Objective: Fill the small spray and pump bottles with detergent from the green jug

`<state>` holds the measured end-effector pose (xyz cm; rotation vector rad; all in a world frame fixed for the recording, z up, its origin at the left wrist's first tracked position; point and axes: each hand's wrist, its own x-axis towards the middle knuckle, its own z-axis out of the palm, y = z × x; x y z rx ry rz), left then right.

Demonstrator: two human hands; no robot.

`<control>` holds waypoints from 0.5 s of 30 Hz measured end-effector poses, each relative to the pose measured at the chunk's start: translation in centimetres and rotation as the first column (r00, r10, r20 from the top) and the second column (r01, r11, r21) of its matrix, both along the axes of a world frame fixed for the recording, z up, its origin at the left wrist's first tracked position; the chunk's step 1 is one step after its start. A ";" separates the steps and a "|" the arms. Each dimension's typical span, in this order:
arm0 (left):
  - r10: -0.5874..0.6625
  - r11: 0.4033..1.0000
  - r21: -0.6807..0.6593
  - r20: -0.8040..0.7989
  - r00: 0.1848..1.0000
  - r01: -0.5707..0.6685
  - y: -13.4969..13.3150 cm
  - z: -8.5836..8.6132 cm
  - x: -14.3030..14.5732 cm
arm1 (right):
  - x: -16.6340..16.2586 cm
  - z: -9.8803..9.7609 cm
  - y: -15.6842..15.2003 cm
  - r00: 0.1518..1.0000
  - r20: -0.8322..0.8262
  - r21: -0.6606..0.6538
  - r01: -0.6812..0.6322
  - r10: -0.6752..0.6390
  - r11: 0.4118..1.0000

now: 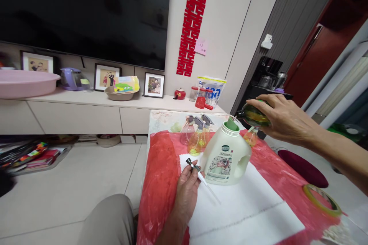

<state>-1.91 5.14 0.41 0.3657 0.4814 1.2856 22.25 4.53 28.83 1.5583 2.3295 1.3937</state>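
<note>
My right hand [283,116] is closed around a small, rounded greenish bottle [255,116] with yellow liquid inside. The bottle lies tipped on its side, its black neck over the open mouth of a large pale-green detergent jug [225,155]. My left hand [188,185] is beside the jug's lower left, pinching a black pump head [193,165] with a white and clear tube pointing down to the right. Upright on white paper, the jug has a green collar in its mouth. Several spray bottles [196,143] stand behind it.
Red plastic sheeting [158,172] covers the table around the white paper [244,214]. A roll of tape [322,199] lies at the right. On the cabinet behind are a red pot [179,93], a detergent pouch [214,88] and framed photos. A dark red stool [303,168] is beyond the table.
</note>
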 end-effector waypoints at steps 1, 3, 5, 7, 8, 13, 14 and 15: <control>-0.001 1.000 -0.003 0.012 1.000 0.001 0.0 0.0 0.0 | 0.0 0.0 0.0 1.000 0.003 0.002 0.001 -0.001 1.000; -0.004 1.000 -0.009 0.028 1.000 0.004 0.0 -0.1 0.0 | 0.0 0.0 0.0 1.000 0.006 0.006 -0.001 0.001 1.000; -0.005 1.000 -0.014 0.033 0.999 0.005 0.0 -0.1 0.0 | 0.0 0.1 0.0 1.000 0.005 0.003 -0.004 0.004 1.000; 0.001 1.000 -0.017 0.027 1.000 -0.001 0.1 -0.1 0.0 | 0.0 0.1 0.0 1.000 0.006 0.000 -0.005 0.005 1.000; 0.006 1.000 -0.016 0.021 1.000 -0.006 0.1 -0.1 0.0 | 0.0 0.1 0.0 1.000 0.007 0.003 -0.005 0.005 1.000; -0.002 1.000 0.002 -0.018 1.000 0.002 0.1 -0.2 0.0 | 0.1 0.0 0.0 1.000 0.021 0.019 -0.003 0.002 1.000; -0.002 1.000 0.004 -0.024 1.000 0.003 0.1 -0.2 0.0 | 0.1 0.0 0.0 1.000 0.023 0.020 -0.007 0.007 1.000; -0.001 1.000 0.005 -0.028 1.000 0.001 0.1 -0.2 0.0 | 0.1 0.0 0.0 1.000 0.025 0.021 -0.012 0.011 1.000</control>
